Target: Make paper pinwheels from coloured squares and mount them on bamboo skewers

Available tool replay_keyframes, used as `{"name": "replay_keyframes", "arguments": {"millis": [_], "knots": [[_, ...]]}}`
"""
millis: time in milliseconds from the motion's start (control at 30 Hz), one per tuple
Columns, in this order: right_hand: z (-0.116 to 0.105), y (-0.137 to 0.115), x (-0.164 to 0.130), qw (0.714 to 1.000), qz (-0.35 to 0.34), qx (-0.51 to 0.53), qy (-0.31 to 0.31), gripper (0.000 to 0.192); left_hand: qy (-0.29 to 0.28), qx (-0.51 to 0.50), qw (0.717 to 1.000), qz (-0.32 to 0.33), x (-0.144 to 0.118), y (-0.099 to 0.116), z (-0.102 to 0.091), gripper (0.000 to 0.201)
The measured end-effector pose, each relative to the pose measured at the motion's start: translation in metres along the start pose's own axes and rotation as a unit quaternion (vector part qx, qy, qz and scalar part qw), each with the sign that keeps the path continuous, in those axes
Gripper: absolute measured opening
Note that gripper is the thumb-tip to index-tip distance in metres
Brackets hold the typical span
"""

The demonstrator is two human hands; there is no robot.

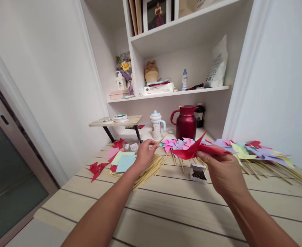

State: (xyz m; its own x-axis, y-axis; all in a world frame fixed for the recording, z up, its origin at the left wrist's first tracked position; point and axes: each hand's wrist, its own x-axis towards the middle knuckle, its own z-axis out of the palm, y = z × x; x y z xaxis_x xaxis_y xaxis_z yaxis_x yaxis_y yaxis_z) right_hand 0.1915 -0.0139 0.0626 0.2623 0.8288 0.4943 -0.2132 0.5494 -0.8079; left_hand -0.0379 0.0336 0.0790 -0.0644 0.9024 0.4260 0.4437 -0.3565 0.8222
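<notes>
My right hand (221,168) is closed on a red paper pinwheel (192,149), holding it above the table with its points spread. Between the thumb and fingers of my left hand (146,152) is the end of a thin wooden stick (162,138), angled up to the right. Below that hand lies a bundle of loose wooden sticks (151,173). A small white box (198,173) of dark little pins stands open near my right hand. Coloured paper squares (125,163) and folded red paper (97,169) lie to the left.
Finished pinwheels on sticks (264,154) lie along the right side, with more pinwheels (175,144) at the back. A dark red jug (186,123) and a white-and-blue cup (156,127) stand behind. A small raised stand (131,120) holds tape rolls (120,118).
</notes>
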Motion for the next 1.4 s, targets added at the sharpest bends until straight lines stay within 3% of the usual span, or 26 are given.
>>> {"name": "replay_keyframes", "arguments": {"millis": [100,267,367,500,733,900,1033,1233,1400], "knots": [[-0.002,0.003,0.002,1.000,0.009,0.012,-0.009,0.022,-0.027,-0.165,0.985,-0.044,-0.012,0.006,0.011,0.012],[-0.007,0.012,0.007,0.999,0.042,0.003,0.002,0.023,-0.068,-0.362,0.923,-0.106,-0.032,-0.006,0.023,0.032],[-0.010,0.021,0.007,0.998,0.060,0.000,-0.001,0.025,-0.077,-0.424,0.893,-0.133,-0.041,-0.019,0.021,0.036],[-0.015,0.031,0.006,0.995,0.093,-0.021,-0.015,0.024,-0.079,-0.450,0.875,-0.158,-0.048,-0.031,0.011,0.041],[-0.017,0.040,0.004,0.993,0.110,-0.040,-0.005,0.029,-0.127,-0.348,0.914,-0.167,-0.052,-0.026,0.001,0.051],[-0.015,0.042,0.003,0.991,0.119,-0.050,-0.018,0.032,-0.161,-0.262,0.943,-0.128,-0.051,-0.025,0.003,0.049],[-0.015,0.041,0.002,0.990,0.125,-0.060,-0.028,0.031,-0.077,-0.026,0.992,-0.100,-0.047,-0.034,0.003,0.041],[-0.011,0.040,-0.001,0.990,0.116,-0.053,-0.051,0.027,0.009,0.125,0.990,-0.068,-0.046,-0.040,-0.005,0.031],[-0.007,0.039,-0.002,0.990,0.123,-0.048,-0.055,0.028,0.042,0.178,0.983,-0.034,-0.044,-0.042,-0.005,0.035]]}}
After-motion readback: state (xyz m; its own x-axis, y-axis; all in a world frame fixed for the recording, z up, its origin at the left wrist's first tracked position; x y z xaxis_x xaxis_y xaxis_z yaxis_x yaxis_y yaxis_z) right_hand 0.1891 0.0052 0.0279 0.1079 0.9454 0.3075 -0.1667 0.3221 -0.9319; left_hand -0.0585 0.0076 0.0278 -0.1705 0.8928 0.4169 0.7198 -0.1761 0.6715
